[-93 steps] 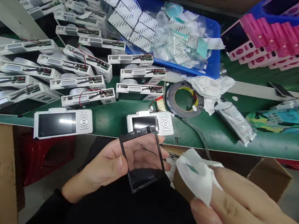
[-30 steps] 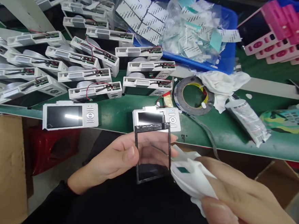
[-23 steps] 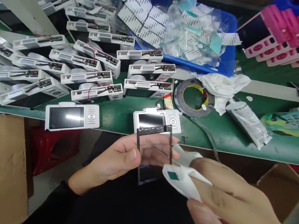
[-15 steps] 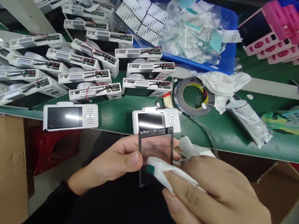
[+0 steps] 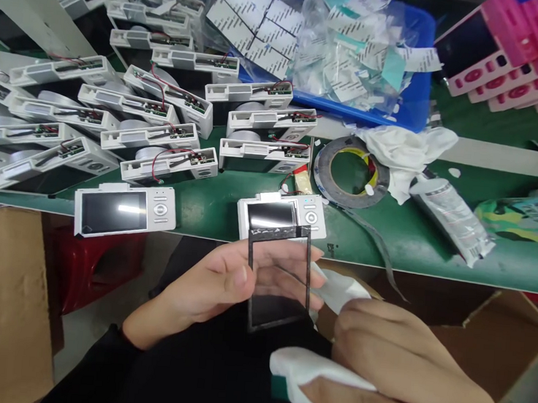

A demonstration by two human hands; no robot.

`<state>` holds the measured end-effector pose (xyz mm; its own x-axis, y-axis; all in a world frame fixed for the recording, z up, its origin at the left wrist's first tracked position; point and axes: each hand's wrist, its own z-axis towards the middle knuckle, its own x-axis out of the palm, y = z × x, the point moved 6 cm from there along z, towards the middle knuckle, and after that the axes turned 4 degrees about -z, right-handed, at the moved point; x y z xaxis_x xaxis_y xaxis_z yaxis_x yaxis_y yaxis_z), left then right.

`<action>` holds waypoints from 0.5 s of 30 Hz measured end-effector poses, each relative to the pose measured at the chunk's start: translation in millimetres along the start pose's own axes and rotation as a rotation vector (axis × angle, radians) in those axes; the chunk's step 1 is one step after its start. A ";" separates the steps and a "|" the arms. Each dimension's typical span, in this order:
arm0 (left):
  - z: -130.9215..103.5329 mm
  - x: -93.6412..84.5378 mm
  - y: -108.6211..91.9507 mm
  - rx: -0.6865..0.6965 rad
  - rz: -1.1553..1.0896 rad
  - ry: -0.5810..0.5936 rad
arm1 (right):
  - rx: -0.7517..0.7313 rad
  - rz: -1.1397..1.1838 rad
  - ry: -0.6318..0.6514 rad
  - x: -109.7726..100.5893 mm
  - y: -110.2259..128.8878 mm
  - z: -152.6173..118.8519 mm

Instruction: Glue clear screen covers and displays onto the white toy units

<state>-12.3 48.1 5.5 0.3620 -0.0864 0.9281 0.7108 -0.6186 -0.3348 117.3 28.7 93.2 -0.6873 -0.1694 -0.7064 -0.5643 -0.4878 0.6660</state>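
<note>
My left hand (image 5: 212, 280) grips a clear screen panel with a black border (image 5: 277, 309) by its left edge, thumb in front and fingers behind. Fingers show through the panel. Wrapped over the fingers of my right hand (image 5: 400, 364) is a white cloth (image 5: 312, 367) with a small green patch at its tip. The cloth is apart from the panel, to its lower right. Just beyond the panel, a white camera (image 5: 311, 218) lies screen up on the bench edge, partly covered. Another white camera (image 5: 160, 209) lies to its left.
Several opened white camera bodies (image 5: 165, 163) with wires crowd the back left. A blue bin (image 5: 416, 101) holds labels and plastic scraps. Nearby are a tape roll (image 5: 326, 175), crumpled white cloth (image 5: 395, 146), a silvery packet (image 5: 452, 217) and pink devices (image 5: 480, 75).
My right hand and the cloth have moved down and right, off the panel. My left hand still holds the panel in nearly the same place.
</note>
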 end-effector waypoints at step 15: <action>-0.9 -1.1 3.3 0.021 0.119 0.114 | -0.043 -0.336 -0.076 -9.5 -22.1 12.4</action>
<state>-10.9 45.4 3.5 0.3748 -0.2470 0.8936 0.6797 -0.5823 -0.4460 130.6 51.8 88.2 -0.4997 0.0702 -0.8634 -0.7462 -0.5411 0.3878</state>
